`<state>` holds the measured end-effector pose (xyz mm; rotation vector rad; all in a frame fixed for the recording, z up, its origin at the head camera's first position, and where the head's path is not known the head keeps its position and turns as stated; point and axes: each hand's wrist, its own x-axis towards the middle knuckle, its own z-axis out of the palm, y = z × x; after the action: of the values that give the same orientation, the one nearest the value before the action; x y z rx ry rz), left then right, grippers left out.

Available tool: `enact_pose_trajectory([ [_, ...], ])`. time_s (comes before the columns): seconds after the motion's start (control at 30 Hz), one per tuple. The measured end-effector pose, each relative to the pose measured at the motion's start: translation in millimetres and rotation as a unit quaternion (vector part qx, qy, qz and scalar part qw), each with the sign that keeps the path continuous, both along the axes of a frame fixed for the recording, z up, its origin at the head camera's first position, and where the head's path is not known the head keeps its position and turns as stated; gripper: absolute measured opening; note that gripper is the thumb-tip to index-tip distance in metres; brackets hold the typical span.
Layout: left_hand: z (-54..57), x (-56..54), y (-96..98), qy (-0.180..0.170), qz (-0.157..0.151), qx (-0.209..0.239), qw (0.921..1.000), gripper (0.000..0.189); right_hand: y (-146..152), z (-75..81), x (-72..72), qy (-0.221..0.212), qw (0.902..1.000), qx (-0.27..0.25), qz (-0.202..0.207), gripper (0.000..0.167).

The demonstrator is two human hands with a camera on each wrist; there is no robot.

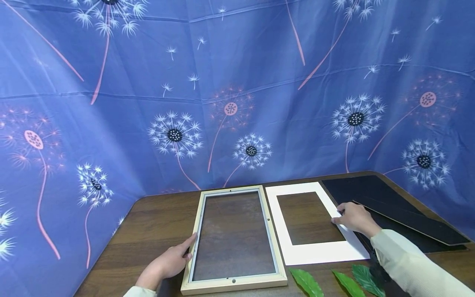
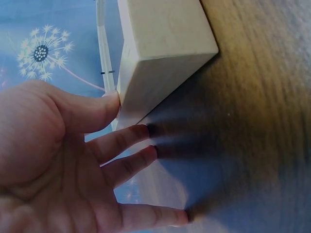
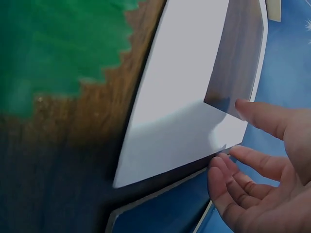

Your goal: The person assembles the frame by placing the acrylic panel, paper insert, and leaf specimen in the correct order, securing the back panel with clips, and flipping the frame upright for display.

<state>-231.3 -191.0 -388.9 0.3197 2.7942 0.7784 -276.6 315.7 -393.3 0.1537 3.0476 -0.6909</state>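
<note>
A pale wooden picture frame (image 1: pixel 263 281) lies on the brown table with a transparent pane inside it. My left hand (image 1: pixel 168 262) is at its left side, the index finger extended along the rail. In the left wrist view the thumb touches the wooden frame (image 2: pixel 170 29), and the other fingers spread toward the tabletop. To the right lies a white picture mat (image 1: pixel 319 252) with a rectangular window. My right hand (image 1: pixel 356 217) grips the mat's right border, thumb near the window and fingers at the outer edge, as the right wrist view also shows on the mat (image 3: pixel 170 136).
Black backing boards (image 1: pixel 356 185) lie at the right, one board (image 1: pixel 419 220) resting tilted over another beside my right forearm. Several green leaves (image 1: pixel 306 282) lie along the front. A blue dandelion-print cloth (image 1: pixel 289 119) hangs behind the table.
</note>
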Motion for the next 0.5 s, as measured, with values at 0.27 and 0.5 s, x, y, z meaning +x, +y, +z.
enact_pose_trajectory([
  [0.27, 0.8, -1.4, 0.7, 0.009, -0.003, 0.0, 1.0, 0.056, -6.8, 1.6, -4.3, -0.003, 0.9996, 0.023, -0.015, 0.058],
  [0.5, 2.2, -0.9, 1.5, 0.015, -0.001, 0.003, 0.9999, 0.055, -11.2, 2.7, -5.1, 0.003, 0.9998, 0.016, -0.013, 0.026],
])
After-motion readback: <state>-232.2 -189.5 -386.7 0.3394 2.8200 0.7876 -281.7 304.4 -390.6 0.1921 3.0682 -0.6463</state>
